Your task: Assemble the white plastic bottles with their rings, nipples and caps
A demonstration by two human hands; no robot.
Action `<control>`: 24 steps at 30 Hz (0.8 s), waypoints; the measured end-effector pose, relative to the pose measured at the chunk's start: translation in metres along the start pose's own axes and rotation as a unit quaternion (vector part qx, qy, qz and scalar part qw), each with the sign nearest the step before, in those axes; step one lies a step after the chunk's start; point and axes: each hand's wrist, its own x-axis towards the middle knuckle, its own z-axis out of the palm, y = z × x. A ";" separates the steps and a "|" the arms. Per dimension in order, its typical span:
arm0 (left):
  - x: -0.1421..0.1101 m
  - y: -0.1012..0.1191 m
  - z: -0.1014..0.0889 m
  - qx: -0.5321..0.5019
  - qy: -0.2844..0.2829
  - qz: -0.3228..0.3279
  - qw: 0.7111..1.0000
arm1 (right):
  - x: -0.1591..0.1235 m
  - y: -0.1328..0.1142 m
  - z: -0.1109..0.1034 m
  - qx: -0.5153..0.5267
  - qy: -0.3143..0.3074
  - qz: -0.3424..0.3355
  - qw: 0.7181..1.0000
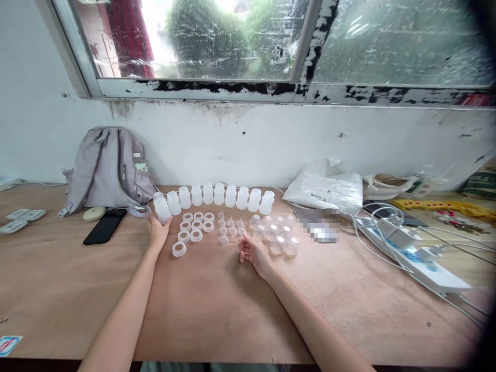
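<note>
My left hand (158, 232) is closed around the lower part of a frosted white baby bottle (161, 205), which tilts at the left end of a curved row of similar bottles (219, 195). Over the clear bottle nipples (231, 227), my right hand (252, 253) has its fingers curled together. A faint clear piece shows beside its fingertips, too indistinct to name. White screw rings (196, 236) lie in rows between the bottles and my left forearm. Clear domed caps (276, 249) stand in rows just right of my right hand, which partly hides some nipples and caps.
A grey backpack (110, 170), a black phone (104, 227) and a round cream object (94, 214) are on the left. White plastic bags (325, 186), a power strip (422, 263) and loose cables occupy the right. The wooden table (217, 320) meets a wall below the window.
</note>
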 end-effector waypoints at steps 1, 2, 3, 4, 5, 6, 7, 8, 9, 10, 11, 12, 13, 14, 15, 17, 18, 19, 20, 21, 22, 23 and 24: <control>-0.003 0.003 -0.002 -0.005 0.022 0.003 1.000 | 0.000 0.000 0.000 -0.001 0.000 -0.001 1.000; -0.007 0.006 -0.004 -0.012 0.035 0.010 0.999 | 0.001 0.001 -0.001 -0.002 -0.001 -0.002 1.000; -0.013 0.010 -0.007 -0.020 0.036 0.021 0.999 | 0.001 0.001 -0.001 -0.002 0.000 -0.002 1.000; -0.019 0.014 -0.011 -0.027 0.024 0.035 0.999 | 0.001 0.001 -0.001 -0.003 0.002 -0.004 1.000; -0.026 0.018 -0.015 -0.031 0.006 0.055 0.998 | 0.001 0.002 -0.001 -0.004 0.003 -0.006 1.000; -0.033 0.022 -0.019 -0.034 -0.004 0.072 0.997 | 0.001 0.002 -0.001 -0.006 0.005 -0.010 1.000; -0.041 0.025 -0.023 -0.039 -0.005 0.085 0.996 | 0.001 0.002 -0.001 -0.009 0.006 -0.013 1.000; -0.048 0.028 -0.028 -0.044 -0.007 0.099 0.994 | 0.001 0.002 -0.001 -0.013 0.008 -0.016 1.000; -0.055 0.031 -0.033 -0.047 -0.012 0.112 0.993 | 0.001 0.001 -0.001 -0.018 0.011 -0.018 1.000; -0.062 0.032 -0.038 -0.047 -0.021 0.123 0.991 | 0.001 0.001 -0.001 -0.022 0.015 -0.020 0.999; -0.068 0.034 -0.042 -0.044 -0.034 0.133 0.990 | 0.001 0.001 -0.001 -0.027 0.019 -0.023 0.999; -0.074 0.034 -0.046 -0.042 -0.052 0.142 0.988 | 0.000 0.000 0.000 -0.033 0.025 -0.028 0.999; -0.078 0.034 -0.049 -0.040 -0.074 0.150 0.985 | 0.000 -0.001 0.000 -0.039 0.032 -0.035 0.998; -0.081 0.033 -0.052 -0.039 -0.095 0.155 0.982 | 0.000 -0.001 0.000 -0.046 0.039 -0.041 0.997; -0.082 0.031 -0.054 -0.039 -0.113 0.158 0.980 | -0.001 -0.002 0.000 -0.054 0.047 -0.047 0.996; -0.079 0.026 -0.055 -0.041 -0.117 0.144 0.982 | -0.001 -0.004 0.001 -0.070 0.062 -0.051 0.994; -0.074 0.022 -0.054 -0.043 -0.103 0.124 0.986 | -0.001 -0.004 0.001 -0.076 0.067 -0.050 0.994; -0.067 0.018 -0.052 -0.046 -0.082 0.096 0.991 | -0.001 -0.005 0.001 -0.082 0.070 -0.049 0.993; -0.059 0.014 -0.049 -0.050 -0.061 0.060 0.995 | -0.001 -0.005 0.001 -0.086 0.070 -0.048 0.993; -0.050 0.010 -0.046 -0.054 -0.045 0.020 0.997 | -0.002 -0.004 0.002 -0.089 0.069 -0.047 0.993; -0.040 0.007 -0.042 -0.060 -0.038 -0.012 0.997 | -0.002 -0.004 0.002 -0.091 0.067 -0.046 0.993; -0.031 0.005 -0.037 -0.064 -0.032 -0.030 0.997 | -0.002 -0.003 0.003 -0.095 0.064 -0.045 0.992; -0.023 0.003 -0.033 -0.059 -0.032 -0.041 0.997 | -0.002 -0.003 0.003 -0.099 0.061 -0.044 0.992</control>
